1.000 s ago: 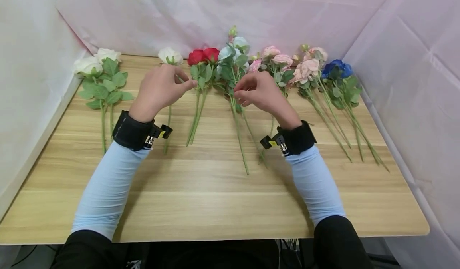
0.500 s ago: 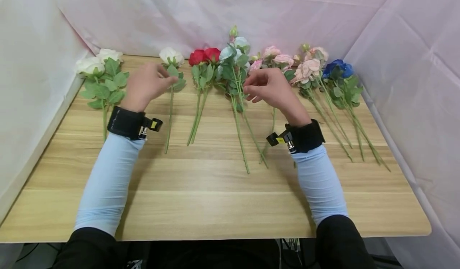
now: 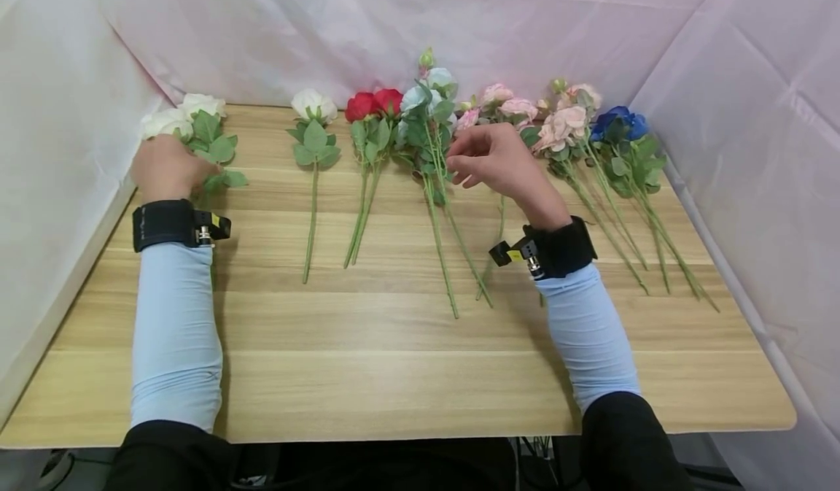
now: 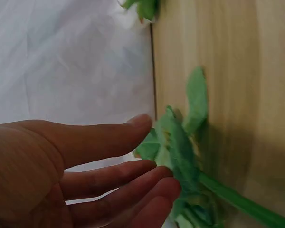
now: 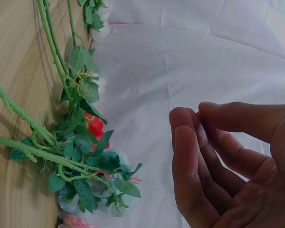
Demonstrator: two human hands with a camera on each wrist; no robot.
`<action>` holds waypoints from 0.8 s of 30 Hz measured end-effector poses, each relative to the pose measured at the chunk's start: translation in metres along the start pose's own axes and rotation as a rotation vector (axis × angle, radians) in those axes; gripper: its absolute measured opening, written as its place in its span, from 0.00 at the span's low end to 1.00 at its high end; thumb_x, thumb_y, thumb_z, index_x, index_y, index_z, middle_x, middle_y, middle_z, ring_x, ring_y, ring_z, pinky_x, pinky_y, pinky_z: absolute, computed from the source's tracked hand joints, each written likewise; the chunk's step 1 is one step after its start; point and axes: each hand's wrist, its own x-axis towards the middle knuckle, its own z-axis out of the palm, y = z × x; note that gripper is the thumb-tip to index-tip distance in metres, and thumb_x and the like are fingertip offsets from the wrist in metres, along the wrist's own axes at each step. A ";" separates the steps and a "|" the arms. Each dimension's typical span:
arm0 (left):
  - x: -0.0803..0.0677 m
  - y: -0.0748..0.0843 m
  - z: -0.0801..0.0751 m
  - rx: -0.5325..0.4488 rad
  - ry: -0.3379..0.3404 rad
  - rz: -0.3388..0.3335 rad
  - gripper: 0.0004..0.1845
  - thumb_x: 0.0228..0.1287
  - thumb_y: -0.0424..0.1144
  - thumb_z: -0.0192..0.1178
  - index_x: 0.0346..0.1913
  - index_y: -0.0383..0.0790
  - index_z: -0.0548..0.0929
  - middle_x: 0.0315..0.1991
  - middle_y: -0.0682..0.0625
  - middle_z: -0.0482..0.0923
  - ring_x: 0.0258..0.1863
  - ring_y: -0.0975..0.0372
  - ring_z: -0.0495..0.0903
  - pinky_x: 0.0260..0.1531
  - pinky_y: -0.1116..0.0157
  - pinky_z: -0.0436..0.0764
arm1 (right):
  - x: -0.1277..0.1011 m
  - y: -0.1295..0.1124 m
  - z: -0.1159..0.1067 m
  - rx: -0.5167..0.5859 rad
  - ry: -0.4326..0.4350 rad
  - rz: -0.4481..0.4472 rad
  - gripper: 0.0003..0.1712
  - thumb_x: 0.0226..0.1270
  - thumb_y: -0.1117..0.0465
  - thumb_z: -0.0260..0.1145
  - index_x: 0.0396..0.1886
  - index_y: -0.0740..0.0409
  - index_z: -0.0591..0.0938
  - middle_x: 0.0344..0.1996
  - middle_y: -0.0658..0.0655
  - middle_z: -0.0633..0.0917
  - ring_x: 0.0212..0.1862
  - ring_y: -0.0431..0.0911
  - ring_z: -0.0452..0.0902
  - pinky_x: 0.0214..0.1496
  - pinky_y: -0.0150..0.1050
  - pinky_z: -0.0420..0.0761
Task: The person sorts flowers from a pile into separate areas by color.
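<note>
My left hand is over the white roses at the table's far left, covering part of their leaves and stems. In the left wrist view its thumb and fingers stand apart, with the fingertips right at the green rose leaves. Nothing is pinched between them. My right hand hovers just right of the light blue flowers, its fingers loosely bent and holding nothing. The right wrist view has those flowers' stems to the side of the hand, apart from its fingertips.
Along the back of the table lie a single white rose, red roses, pink flowers, pale peach flowers and blue roses, stems pointing toward me. White cloth walls in the back and sides.
My left hand has moved left, from beside the single white rose to the white roses at the far left. My right hand shifted slightly right, then stayed almost still.
</note>
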 end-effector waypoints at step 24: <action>-0.003 -0.002 -0.002 -0.094 -0.060 0.067 0.16 0.61 0.39 0.69 0.23 0.29 0.84 0.08 0.52 0.77 0.17 0.56 0.77 0.28 0.59 0.71 | 0.000 -0.001 0.002 -0.019 -0.020 0.017 0.06 0.73 0.62 0.69 0.44 0.60 0.87 0.38 0.61 0.89 0.38 0.50 0.88 0.38 0.39 0.88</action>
